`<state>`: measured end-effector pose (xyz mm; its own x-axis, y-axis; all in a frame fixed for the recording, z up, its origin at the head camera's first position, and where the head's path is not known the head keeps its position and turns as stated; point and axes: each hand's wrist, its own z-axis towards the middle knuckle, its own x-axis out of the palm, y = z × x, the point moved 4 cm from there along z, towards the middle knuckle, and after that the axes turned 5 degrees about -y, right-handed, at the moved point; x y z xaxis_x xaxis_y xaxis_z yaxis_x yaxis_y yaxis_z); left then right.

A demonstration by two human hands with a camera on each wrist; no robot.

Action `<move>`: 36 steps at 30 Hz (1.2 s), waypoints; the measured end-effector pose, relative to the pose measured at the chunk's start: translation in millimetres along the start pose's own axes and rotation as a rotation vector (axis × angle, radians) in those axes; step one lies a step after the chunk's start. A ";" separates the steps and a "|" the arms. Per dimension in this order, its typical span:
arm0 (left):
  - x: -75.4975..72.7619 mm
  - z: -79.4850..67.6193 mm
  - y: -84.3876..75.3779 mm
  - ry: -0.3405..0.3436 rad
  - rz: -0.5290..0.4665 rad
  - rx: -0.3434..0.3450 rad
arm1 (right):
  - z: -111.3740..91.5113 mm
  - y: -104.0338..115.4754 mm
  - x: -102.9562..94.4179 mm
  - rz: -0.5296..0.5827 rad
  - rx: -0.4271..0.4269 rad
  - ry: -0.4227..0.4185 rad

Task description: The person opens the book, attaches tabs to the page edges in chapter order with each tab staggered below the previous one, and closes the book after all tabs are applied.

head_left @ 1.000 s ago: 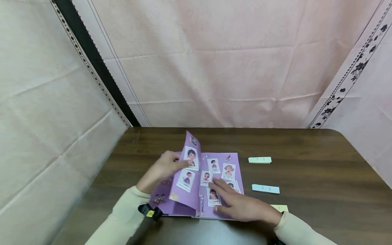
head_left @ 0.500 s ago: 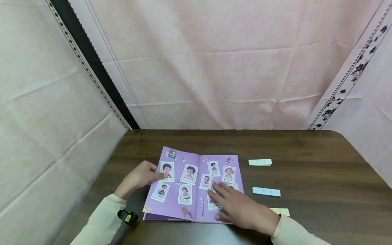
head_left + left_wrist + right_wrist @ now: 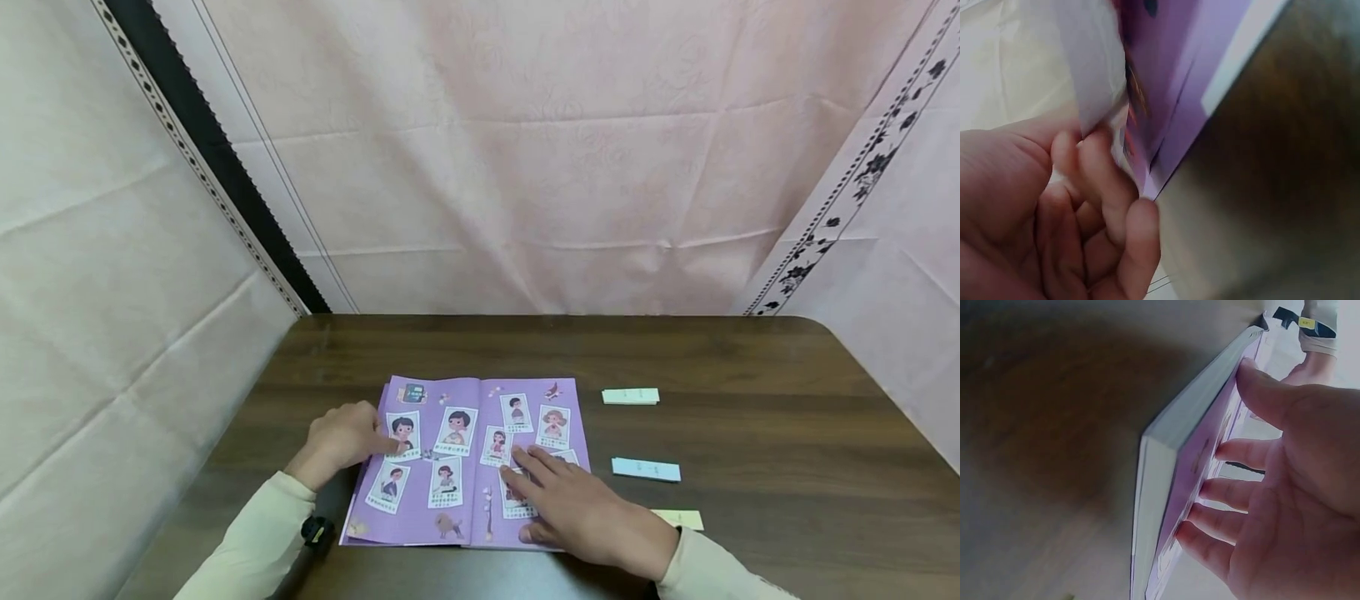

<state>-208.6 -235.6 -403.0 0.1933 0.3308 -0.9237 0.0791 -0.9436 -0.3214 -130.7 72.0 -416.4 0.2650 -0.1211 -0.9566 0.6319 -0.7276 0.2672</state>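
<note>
An open book (image 3: 495, 525) with purple pages lies on the table, its pages printed with small portrait cards. At the outer edge of the left-hand page (image 3: 408, 521), my left hand (image 3: 341, 442) pinches the paper, thumb on top. The left wrist view shows the left hand (image 3: 1085, 200) with its fingers curled at the page edges. My right hand (image 3: 585, 508) rests on the lower part of the right-hand page (image 3: 555, 392), fingers spread. In the right wrist view, fingertips of the right hand (image 3: 1272, 481) touch the page, and the thick page block (image 3: 1191, 406) shows.
Right of the book, a pale green strip (image 3: 630, 397), a light blue strip (image 3: 646, 469) and a yellow strip (image 3: 678, 519) lie on the brown wooden table (image 3: 750, 400). The right forearm partly covers the yellow one. Light cloth (image 3: 525, 167) hangs behind the table.
My left hand has turned a page over from the middle to the left, and that page now lies nearly flat. The right hand has stayed on the right-hand page.
</note>
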 end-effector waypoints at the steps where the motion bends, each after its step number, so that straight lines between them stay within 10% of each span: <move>1: -1.3 -1.0 -1.2 -0.012 0.024 -0.003 | -0.1 0.3 -0.4 -0.002 -0.001 -0.003; 11: -2.5 -13.8 -52.1 -0.193 0.110 0.165 | -2.0 0.5 -3.3 -0.015 -0.008 -0.021; 20: 20.6 -25.5 -118.7 -0.005 -0.108 0.425 | -3.3 1.0 -1.0 -0.029 -0.017 -0.052; 36: 46.4 -22.3 -144.2 0.070 0.138 0.429 | -6.8 -2.0 -0.7 0.025 -0.051 -0.068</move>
<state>-189.3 -83.9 -394.9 0.2403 0.1881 -0.9523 -0.3615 -0.8931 -0.2676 -127.2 78.1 -415.5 0.2320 -0.1854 -0.9549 0.6627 -0.6885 0.2947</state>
